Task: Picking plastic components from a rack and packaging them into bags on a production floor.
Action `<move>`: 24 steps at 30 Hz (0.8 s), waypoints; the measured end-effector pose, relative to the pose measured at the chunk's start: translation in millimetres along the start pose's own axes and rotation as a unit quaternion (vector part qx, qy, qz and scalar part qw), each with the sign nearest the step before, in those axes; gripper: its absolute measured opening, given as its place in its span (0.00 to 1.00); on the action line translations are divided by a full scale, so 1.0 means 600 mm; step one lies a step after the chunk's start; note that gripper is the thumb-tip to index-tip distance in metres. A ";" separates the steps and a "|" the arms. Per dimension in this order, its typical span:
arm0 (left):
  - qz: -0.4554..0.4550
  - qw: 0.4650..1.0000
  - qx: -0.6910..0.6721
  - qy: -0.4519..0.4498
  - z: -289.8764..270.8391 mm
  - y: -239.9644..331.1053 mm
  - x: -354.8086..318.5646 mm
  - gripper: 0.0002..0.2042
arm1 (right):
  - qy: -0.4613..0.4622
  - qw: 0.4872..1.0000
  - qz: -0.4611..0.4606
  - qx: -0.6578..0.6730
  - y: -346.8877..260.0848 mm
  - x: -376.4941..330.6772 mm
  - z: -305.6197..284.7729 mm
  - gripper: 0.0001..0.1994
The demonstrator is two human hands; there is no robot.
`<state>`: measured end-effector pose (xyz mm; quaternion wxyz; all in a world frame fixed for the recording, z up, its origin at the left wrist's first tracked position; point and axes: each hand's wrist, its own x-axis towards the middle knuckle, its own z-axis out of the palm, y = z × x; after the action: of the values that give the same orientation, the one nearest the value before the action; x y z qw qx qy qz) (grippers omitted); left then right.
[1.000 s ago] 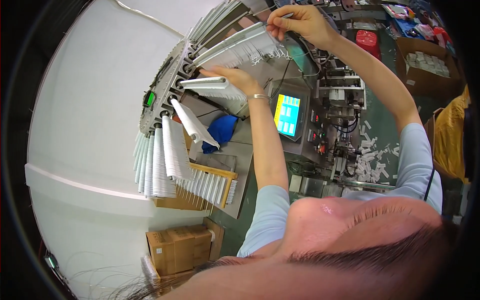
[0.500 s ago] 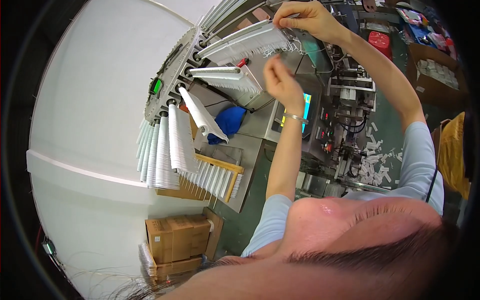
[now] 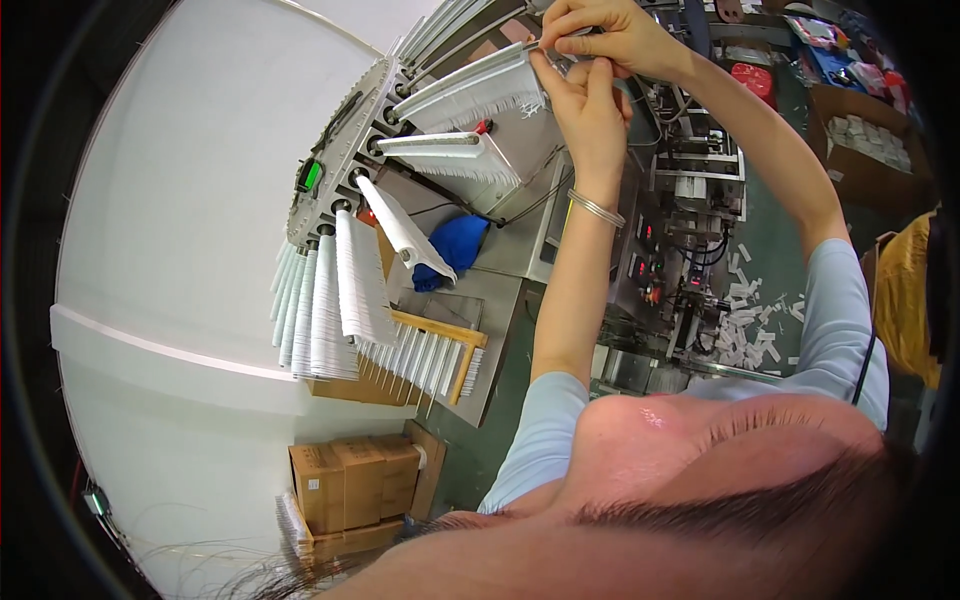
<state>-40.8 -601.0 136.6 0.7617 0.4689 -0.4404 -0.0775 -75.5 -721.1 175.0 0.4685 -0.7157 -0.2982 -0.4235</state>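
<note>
White strips (image 3: 475,97), a thin stack threaded along a slim rod (image 3: 532,46), lie at 12 o'clock; loose white ends dangle at the stack's right-hand end. Right hand (image 3: 625,38) at 1 o'clock: grip together, thumb and fingers clamped on the rod's outer end. Left hand (image 3: 592,118), just below it, also 1 o'clock: fingers bent, tips close beside the strips' outer end; cannot tell whether this grip is clamped on anything, contact partly hidden. Bracelet (image 3: 594,207) on left wrist.

Surroundings: notched metal plate (image 3: 345,133) at 10 to 11 o'clock, several loaded rods fanning from it. Blue cloth (image 3: 452,252) near centre, towards 11. Wooden-framed rack (image 3: 440,327) at 7 to 8, on the grey worktop (image 3: 500,338). Brown cartons (image 3: 355,490), 7 o'clock. White scraps (image 3: 742,330) scattered on green floor (image 3: 775,225), 3 o'clock. Yellow bag (image 3: 903,305) farther out, 3 o'clock.
</note>
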 end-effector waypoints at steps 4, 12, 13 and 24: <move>-0.010 1.000 0.004 0.005 -0.011 0.003 -0.002 0.36 | -0.012 0.996 0.069 0.062 0.003 0.000 0.004 0.07; -0.035 0.997 0.069 -0.007 -0.015 0.007 -0.028 0.34 | 0.004 0.990 -0.089 0.110 0.042 0.006 0.013 0.07; -0.040 0.997 0.072 0.010 -0.017 0.005 -0.032 0.31 | 0.021 0.994 0.022 0.105 0.039 -0.003 0.011 0.07; 0.126 0.935 0.271 0.193 -0.060 -0.025 -0.024 0.08 | 0.104 0.977 0.171 0.073 0.019 -0.054 -0.014 0.05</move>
<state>-18.0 -578.2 110.2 0.6798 0.6040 -0.3445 0.2332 -83.8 -734.0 143.3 0.6137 -0.6720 -0.1511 -0.3861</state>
